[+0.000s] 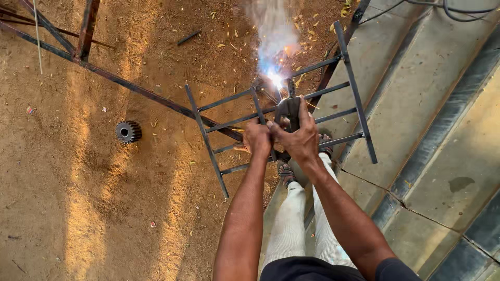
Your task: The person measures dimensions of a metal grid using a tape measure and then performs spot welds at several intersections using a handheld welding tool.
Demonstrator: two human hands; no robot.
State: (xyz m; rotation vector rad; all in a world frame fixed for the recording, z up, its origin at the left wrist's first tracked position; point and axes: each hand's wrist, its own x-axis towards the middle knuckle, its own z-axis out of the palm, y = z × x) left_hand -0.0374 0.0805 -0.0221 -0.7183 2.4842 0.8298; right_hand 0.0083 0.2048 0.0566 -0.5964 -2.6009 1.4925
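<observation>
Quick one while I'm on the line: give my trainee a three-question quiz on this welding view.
1. True or false: both hands, the left hand and the right hand, are closed around the dark welding electrode holder.
2. Which lies on the sandy ground left of the dark metal ladder-like frame?
A. a red bucket
B. a black toothed gear wheel
C. a blue hose
3. Fill in: the bright blue-white welding arc sends up pale ____.

Key: 1 false, only the right hand grips it, the left sits beside it at the frame; 2 B; 3 smoke.
</observation>
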